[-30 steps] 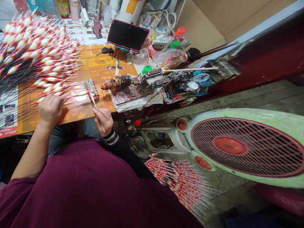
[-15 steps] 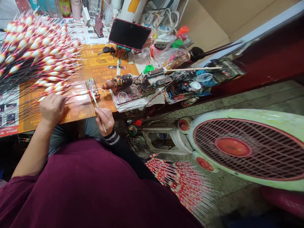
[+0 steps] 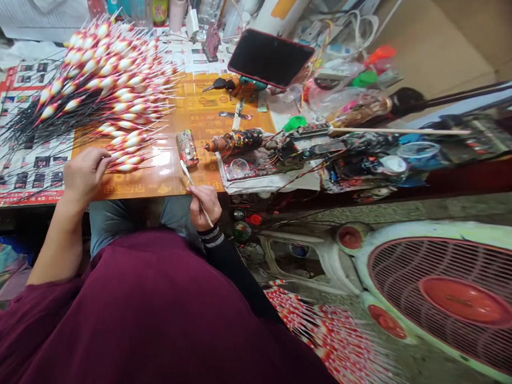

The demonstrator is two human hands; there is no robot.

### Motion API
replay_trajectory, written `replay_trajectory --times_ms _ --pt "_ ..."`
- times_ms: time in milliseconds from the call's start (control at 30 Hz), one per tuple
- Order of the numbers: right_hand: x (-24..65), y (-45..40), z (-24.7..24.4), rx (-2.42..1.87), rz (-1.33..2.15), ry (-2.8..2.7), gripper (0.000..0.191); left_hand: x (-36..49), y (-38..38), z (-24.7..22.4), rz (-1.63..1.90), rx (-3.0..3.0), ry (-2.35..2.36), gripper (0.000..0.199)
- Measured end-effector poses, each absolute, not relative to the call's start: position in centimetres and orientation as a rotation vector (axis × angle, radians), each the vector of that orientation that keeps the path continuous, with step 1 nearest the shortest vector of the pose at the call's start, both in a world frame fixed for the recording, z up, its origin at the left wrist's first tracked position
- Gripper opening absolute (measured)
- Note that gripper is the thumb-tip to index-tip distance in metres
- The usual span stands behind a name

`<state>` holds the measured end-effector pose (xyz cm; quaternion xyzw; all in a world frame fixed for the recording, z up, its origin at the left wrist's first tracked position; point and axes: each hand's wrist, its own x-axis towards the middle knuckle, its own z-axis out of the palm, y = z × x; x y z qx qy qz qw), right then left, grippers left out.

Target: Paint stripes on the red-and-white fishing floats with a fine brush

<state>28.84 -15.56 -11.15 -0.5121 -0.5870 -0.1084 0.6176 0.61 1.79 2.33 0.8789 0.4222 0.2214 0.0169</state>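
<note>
My left hand (image 3: 85, 172) is closed in a pinch at the near edge of the heap, on the stem end of a fishing float (image 3: 128, 167) with a white, yellow and red body. Just beyond it lies a big heap of like floats (image 3: 105, 63), their thin dark stems pointing left. My right hand (image 3: 205, 206) grips a thin pale paintbrush (image 3: 191, 179), its tip up and left above the orange mat. Close to the brush tip sits a paint-smeared block (image 3: 187, 147). To the block's right, a paint-spattered rotary tool (image 3: 232, 142) points its bare brown nose left.
A phone (image 3: 271, 57) stands on a holder behind the orange mat (image 3: 200, 97), with keys (image 3: 220, 84) beside it. Bottles and cups line the back. Right of the table are a fan (image 3: 441, 299) and more red-and-white floats (image 3: 343, 340), low down.
My left hand has drawn the float left, out of the rotary tool's nose, to the heap's edge. My right hand has lowered the brush away from the block. The view has swung left.
</note>
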Motion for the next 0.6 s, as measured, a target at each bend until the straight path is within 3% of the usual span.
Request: replay_trajectory --times_ms 200,600 --pt "28.4 -15.6 -10.6 -1.197 -0.163 -1.252 0.025 -3.8 0.7 2.9 0.387 2.602 1.510 0.014" --pt "28.0 -16.0 -9.2 -1.189 0.009 -1.137 0.024 -2.5 1.9 2.3 0.581 2.561 1.642 0.015"
